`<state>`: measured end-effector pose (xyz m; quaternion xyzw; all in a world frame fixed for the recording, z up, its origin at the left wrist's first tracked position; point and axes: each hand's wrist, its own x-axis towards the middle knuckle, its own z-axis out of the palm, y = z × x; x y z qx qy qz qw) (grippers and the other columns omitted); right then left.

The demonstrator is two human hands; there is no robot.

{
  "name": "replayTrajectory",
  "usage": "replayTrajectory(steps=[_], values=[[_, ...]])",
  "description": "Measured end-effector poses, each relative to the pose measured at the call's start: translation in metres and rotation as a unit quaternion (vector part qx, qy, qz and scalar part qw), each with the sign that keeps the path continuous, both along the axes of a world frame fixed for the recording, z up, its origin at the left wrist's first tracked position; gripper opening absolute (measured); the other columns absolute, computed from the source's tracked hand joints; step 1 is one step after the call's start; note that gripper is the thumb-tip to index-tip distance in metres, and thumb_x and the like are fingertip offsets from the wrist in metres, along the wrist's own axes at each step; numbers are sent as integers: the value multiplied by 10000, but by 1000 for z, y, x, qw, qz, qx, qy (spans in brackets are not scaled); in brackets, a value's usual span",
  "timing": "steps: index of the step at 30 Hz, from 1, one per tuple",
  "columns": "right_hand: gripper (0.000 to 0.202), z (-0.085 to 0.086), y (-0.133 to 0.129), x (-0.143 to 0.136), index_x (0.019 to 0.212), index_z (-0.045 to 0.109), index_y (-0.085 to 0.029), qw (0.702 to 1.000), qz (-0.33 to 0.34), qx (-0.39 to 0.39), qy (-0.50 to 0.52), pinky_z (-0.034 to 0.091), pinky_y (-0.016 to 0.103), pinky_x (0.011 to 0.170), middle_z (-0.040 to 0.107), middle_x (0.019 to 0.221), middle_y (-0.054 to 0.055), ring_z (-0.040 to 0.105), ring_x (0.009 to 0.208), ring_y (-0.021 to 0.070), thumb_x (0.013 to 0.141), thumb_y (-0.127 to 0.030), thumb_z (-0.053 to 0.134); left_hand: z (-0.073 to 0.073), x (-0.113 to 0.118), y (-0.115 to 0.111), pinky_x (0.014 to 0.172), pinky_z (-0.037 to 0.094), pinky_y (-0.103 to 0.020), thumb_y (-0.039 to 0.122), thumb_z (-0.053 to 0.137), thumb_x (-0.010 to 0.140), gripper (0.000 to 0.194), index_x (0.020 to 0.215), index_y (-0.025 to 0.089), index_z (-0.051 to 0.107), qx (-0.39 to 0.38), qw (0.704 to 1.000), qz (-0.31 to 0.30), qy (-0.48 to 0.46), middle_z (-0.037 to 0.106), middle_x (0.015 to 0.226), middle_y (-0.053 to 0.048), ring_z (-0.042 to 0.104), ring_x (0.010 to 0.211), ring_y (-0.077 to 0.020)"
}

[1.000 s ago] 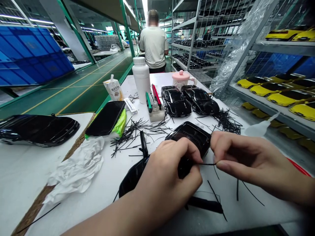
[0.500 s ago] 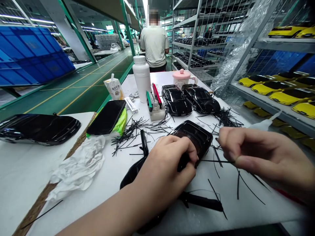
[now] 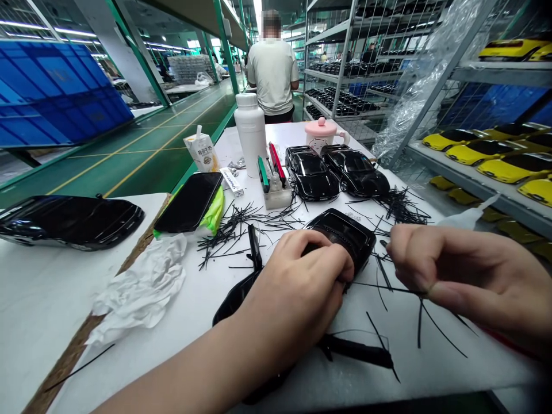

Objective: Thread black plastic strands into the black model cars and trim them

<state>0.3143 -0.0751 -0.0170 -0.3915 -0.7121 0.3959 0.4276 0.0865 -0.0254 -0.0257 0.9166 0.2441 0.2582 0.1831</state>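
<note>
A glossy black model car [image 3: 360,233] lies in front of me with open door parts, one standing up [image 3: 255,248] at its left and one stretched out [image 3: 362,351] at its near right. My left hand [image 3: 297,282] rests across the car, fingers curled in and closed on its body; the fingertips are partly hidden. Between thumb and forefinger, my right hand [image 3: 457,273] pinches a thin black strip [image 3: 388,287]. That strip runs taut leftward to the car by my left fingertips. Cut black strips [image 3: 420,325] lie under my right hand.
Two black model cars [image 3: 313,175] stand behind, beside a tool holder [image 3: 278,198], a white bottle [image 3: 250,135] and a pink-lidded mug [image 3: 321,135]. At left are a phone [image 3: 190,201], crumpled tissue [image 3: 142,287] and another black car [image 3: 69,221]. Yellow cars [image 3: 504,167] fill the right rack.
My right hand has moved slightly right, with the strip still pinched. My left fingers have shifted a little along the car. The whole view has moved slightly.
</note>
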Motion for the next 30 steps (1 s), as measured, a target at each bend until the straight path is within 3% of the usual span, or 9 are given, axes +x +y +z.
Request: replayTrajectory(steps=[2,5,10,16,22,30], values=[[75,-4,0,1,958,605,-330,997,0,25,-67,489,235,552,594,807,-17,526,624,129,955,-380,662,0,0,0,967,496,-346,37,508,904,183,891,212,560,-3,1000,8,1,687,897,-23,583,1060,-211],[267,-13,1,-3,1113,573,-298,977,0,74,-200,512,233,585,637,943,6,562,658,117,893,-200,690,0,1,-1,943,512,-348,47,516,889,166,873,211,539,-23,1000,14,-6,677,904,-31,595,1005,-208],[98,-24,6,-14,1005,608,-239,961,-21,158,-228,482,237,570,674,859,22,603,673,130,934,-171,602,-1,4,-3,927,511,-360,79,532,891,150,855,222,504,-34,999,33,-19,671,917,-34,601,995,-212],[94,-20,2,-15,960,615,-215,938,-18,234,-256,497,248,602,684,825,45,636,705,143,974,-148,549,-1,4,-2,926,483,-360,65,524,876,150,874,212,493,-11,1000,28,3,634,959,-49,535,1022,-228],[91,-9,0,-15,866,656,-233,961,-8,141,-239,463,191,505,697,703,-22,596,552,89,937,-202,609,-1,2,-2,924,467,-376,75,564,831,164,912,197,492,-41,997,49,29,581,1072,-76,488,1052,-245],[197,-13,1,-12,826,738,-246,974,13,-43,-223,430,267,475,731,704,8,610,555,141,945,-340,614,-2,3,-2,943,452,-393,84,543,844,140,912,196,494,-65,996,54,29,572,1079,-80,478,1073,-254]])
